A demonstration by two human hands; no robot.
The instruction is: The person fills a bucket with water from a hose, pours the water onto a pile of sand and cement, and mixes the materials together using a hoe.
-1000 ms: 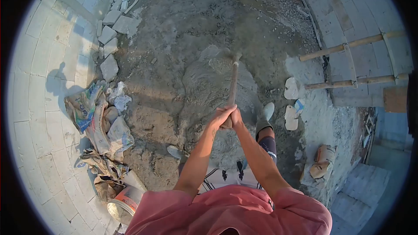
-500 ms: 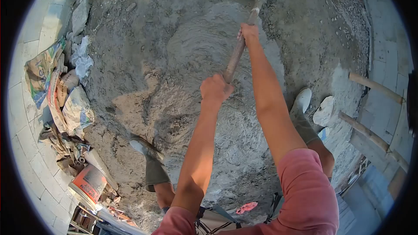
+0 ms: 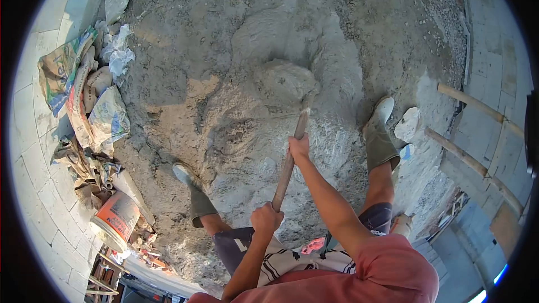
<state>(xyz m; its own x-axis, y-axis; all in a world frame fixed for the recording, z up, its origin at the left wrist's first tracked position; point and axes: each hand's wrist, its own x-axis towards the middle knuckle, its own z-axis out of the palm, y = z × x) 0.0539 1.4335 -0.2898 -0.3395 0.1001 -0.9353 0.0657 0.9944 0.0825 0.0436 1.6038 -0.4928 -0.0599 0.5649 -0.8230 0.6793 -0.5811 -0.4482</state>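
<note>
Both my hands are wrapped round the wooden handle of a hoe [image 3: 285,179]. My left hand [image 3: 266,218] grips the end of the handle close to my body, and my right hand [image 3: 298,146] holds it farther up, towards the head. The hoe's blade, coated in grey, sits in the wet mortar [image 3: 281,22] spread on the ground ahead of me. Mortar heaped on and around the blade hides its edge. A smooth scraped trough lies just beyond it. My feet, in rubber boots [image 3: 382,134], stand apart on either side.
Along the left block wall lie crumpled cement sacks [image 3: 109,115], white plastic [image 3: 118,50], stones [image 3: 117,0] and a tilted paint bucket [image 3: 115,220]. On the right, wooden poles [image 3: 469,102] jut in near a pale rock [image 3: 407,124] beside my right boot.
The hoe has come from the far edge of the mortar back towards me, dragging mortar with it. Both hands have drawn in closer to my body, still gripping the handle.
</note>
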